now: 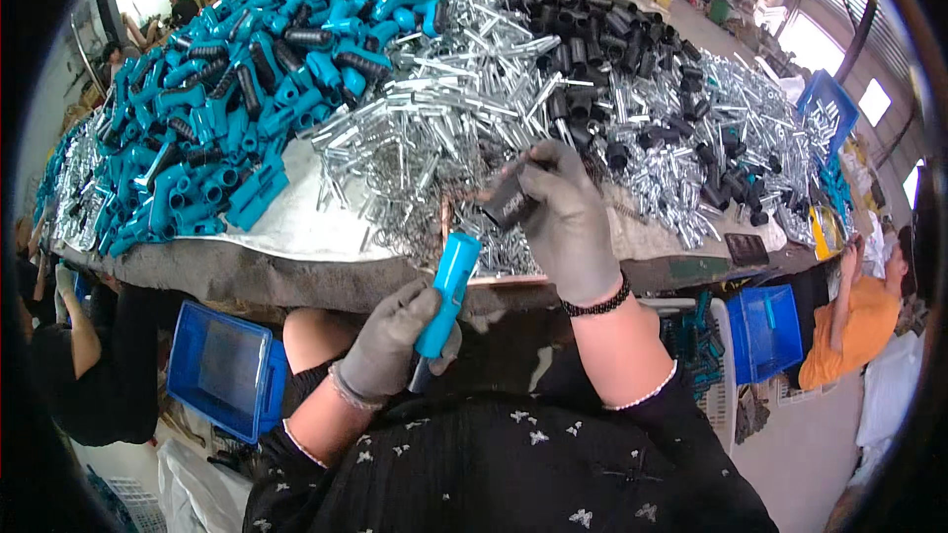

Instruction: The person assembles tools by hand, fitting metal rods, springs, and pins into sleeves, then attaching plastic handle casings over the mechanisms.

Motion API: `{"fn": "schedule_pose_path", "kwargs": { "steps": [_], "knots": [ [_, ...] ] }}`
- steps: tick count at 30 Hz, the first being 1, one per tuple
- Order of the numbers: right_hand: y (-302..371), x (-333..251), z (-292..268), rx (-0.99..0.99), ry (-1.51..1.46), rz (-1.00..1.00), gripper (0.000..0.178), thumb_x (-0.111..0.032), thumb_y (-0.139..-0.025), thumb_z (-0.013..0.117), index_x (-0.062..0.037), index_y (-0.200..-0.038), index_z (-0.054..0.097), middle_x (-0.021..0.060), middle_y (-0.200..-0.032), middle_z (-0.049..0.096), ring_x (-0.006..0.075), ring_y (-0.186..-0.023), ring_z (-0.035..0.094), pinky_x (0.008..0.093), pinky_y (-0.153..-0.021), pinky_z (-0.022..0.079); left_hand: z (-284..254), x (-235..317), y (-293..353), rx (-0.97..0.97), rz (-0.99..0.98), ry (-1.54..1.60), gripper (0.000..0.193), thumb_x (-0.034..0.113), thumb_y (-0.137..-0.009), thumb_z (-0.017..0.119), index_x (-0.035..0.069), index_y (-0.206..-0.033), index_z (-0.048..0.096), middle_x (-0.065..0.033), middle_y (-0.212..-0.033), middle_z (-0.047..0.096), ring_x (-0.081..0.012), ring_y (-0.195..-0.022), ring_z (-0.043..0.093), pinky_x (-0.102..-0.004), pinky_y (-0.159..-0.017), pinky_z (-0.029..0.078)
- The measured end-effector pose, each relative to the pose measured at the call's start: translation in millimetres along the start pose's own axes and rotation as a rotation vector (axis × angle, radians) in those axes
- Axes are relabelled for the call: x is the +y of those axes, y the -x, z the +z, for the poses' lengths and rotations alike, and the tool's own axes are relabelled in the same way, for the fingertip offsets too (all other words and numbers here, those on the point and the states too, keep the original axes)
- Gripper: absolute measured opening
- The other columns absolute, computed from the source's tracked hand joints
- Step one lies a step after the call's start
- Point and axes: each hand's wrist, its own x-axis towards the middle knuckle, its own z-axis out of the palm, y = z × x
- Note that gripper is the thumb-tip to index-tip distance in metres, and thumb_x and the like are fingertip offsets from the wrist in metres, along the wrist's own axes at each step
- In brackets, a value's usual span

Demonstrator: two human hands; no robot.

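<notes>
Holding a blue handle (447,293) upright in a closed left hand (393,341), near the tabletop's (296,222) near edge, the person has its open top end pointing up toward the right hand (565,217). That right hand is shut around a black sleeve (509,202), just over the heap of silver rods (444,128) at the middle of the tabletop; both hands wear grey gloves. The sleeve and the handle are near each other but apart, so the joining looks not yet made. To do it well, the left grip should stay low on the handle, leaving its top end free, and keep it steady rather than tilting. The right hand would do best to line the sleeve squarely with the handle before pressing, since a skewed start could jam. Loose rods lie right under the right hand, so lifting clear of them first avoids dragging any along. A pile of blue handles (217,109) fills the far left, and black sleeves (602,39) lie on the far right.
</notes>
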Motion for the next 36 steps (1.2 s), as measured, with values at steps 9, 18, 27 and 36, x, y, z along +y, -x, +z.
{"fn": "schedule_pose_path", "kwargs": {
  "steps": [9,18,27,36],
  "knots": [
    [32,4,21,-0.063,0.122,-0.062,0.033,0.002,-0.089,0.058,0.0022,-0.119,0.044,0.0135,-0.108,0.062,0.0209,-0.097,0.063,0.0341,-0.088,0.053,7,-12,16,-0.011,-0.098,0.02,0.067,0.063,-0.092,0.058,-0.003,-0.105,0.062,-0.0114,-0.072,0.065,-0.0168,-0.051,0.058,-0.0261,-0.049,0.047],
    [53,12,-2,-0.179,0.208,0.004,0.044,-0.01,-0.087,0.074,0.0001,-0.124,0.053,0.0154,-0.123,0.06,0.0249,-0.109,0.063,0.0368,-0.094,0.054,11,-19,19,-0.166,-0.114,0.234,0.066,0.058,-0.093,0.062,-0.001,-0.122,0.056,-0.0059,-0.088,0.064,-0.012,-0.062,0.058,-0.0233,-0.051,0.046],
    [73,15,-8,-0.233,0.323,-0.055,0.033,-0.017,-0.091,0.072,-0.0014,-0.119,0.061,0.0131,-0.121,0.059,0.0249,-0.111,0.063,0.0355,-0.09,0.054,15,-31,1,-0.32,-0.139,0.411,0.06,0.057,-0.093,0.061,0.002,-0.116,0.057,-0.0066,-0.091,0.064,-0.0107,-0.058,0.055,-0.0216,-0.049,0.043],
    [103,-6,-27,-0.291,0.484,-0.308,0.03,-0.023,-0.091,0.073,0.0001,-0.109,0.068,0.0159,-0.112,0.066,0.0264,-0.105,0.066,0.0376,-0.093,0.051,23,-64,-25,-0.527,-0.3,0.367,0.083,0.065,-0.078,0.073,0.0,-0.126,0.053,-0.0089,-0.084,0.064,-0.013,-0.055,0.057,-0.025,-0.045,0.044]
  ]
}}
